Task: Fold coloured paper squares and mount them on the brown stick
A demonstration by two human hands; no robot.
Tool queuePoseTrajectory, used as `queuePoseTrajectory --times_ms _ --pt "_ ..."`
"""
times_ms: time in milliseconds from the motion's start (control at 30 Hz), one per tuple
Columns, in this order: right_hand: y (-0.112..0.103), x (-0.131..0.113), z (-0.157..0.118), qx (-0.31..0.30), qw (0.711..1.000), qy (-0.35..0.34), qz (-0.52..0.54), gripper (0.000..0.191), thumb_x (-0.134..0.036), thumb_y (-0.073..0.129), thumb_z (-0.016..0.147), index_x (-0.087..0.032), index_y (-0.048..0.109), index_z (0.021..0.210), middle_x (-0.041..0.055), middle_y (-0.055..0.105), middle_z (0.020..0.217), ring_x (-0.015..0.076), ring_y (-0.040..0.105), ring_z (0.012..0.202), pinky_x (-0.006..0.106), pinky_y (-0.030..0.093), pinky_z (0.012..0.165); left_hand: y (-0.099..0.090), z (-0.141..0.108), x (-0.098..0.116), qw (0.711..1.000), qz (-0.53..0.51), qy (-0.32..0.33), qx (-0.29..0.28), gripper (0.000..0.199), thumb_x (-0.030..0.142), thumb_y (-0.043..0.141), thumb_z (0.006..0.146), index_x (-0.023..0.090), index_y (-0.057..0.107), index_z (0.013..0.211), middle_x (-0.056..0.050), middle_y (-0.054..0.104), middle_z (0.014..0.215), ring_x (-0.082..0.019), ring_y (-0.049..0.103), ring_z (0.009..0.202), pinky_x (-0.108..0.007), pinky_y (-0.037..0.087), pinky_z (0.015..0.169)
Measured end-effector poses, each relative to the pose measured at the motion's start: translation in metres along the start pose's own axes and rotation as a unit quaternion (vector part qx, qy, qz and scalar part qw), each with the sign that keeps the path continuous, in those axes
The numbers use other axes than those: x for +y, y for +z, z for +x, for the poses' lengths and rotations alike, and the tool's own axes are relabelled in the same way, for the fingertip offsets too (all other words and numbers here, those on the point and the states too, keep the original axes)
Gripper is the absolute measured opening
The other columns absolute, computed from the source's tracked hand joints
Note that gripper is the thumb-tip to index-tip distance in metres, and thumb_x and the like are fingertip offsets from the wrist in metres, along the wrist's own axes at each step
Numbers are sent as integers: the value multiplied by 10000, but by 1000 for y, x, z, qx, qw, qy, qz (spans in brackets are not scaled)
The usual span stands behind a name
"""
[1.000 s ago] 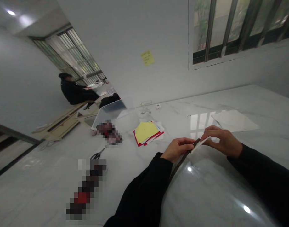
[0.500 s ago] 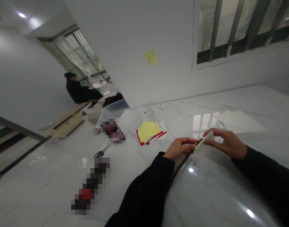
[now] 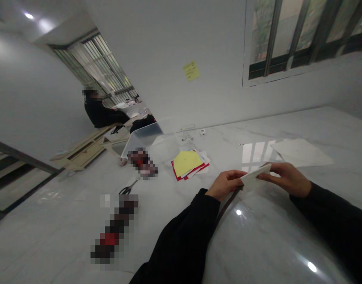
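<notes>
A small white card [image 3: 255,176] is held up between my two hands above the glossy marbled table. My left hand [image 3: 226,184] pinches a dark brown strip [image 3: 228,203] near its upper end, and its fingertips meet the card's left edge. The strip runs down from there toward my left sleeve. My right hand [image 3: 290,179] grips the card's right end between thumb and fingers. The card hides the top end of the strip.
Left of my hands lie yellow, red and white papers [image 3: 187,163]. Black scissors [image 3: 127,190] rest between two pixelated objects. A white sheet [image 3: 302,152] lies behind my right hand. Beyond a clear plastic bin [image 3: 144,136], a person [image 3: 95,110] sits by a window.
The card has turned flatter and shows more of its face. It now covers the strip's upper end, which was visible before. Both hands keep nearly the same place.
</notes>
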State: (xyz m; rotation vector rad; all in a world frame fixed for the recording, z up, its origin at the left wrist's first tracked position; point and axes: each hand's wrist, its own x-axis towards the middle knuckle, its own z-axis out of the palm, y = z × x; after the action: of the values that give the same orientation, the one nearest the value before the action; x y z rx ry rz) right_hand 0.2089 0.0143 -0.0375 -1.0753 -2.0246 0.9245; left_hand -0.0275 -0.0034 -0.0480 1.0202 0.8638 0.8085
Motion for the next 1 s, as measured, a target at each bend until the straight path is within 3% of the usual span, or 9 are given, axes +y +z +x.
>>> queuePoseTrajectory --times_ms 167,300,433,800,1000 --pt "0 1 2 50 994 -86 -49 230 -465 665 824 -248 728 871 40 727 900 233 667 881 369 522 829 -3 -1 8 1000 -10 -4 15 430 313 827 625 135 716 1001 -77 682 917 -112 578 715 -265 421 718" --pt "-3 -4 5 57 981 -171 -74 146 -364 639 865 -256 733 838 40 727 870 219 646 903 377 509 843 -3 -2 13 1000 -2 -22 4 441 316 842 607 131 713 986 -64 679 843 -124 587 703 -264 422 695" --pt "-6 -8 7 63 974 -196 -92 136 -301 618 878 -252 744 864 53 718 911 215 635 912 377 508 830 -1 -2 17 999 25 -24 -14 431 329 827 631 133 712 998 -78 686 887 -138 603 732 -271 430 703" --pt "-6 -11 6 57 977 -178 -107 127 -310 621 878 -248 732 879 40 726 876 209 636 888 361 494 832 0 -2 17 998 45 -32 -14 426 334 818 638 132 708 996 -87 688 926 -135 604 732 -265 433 688" --pt "-1 -11 4 67 992 -76 -78 236 -429 661 822 -200 715 851 41 713 824 202 649 783 334 516 752 0 -2 16 998 52 -30 -12 414 328 811 647 122 709 991 -75 680 873 -118 582 679 -258 425 663"
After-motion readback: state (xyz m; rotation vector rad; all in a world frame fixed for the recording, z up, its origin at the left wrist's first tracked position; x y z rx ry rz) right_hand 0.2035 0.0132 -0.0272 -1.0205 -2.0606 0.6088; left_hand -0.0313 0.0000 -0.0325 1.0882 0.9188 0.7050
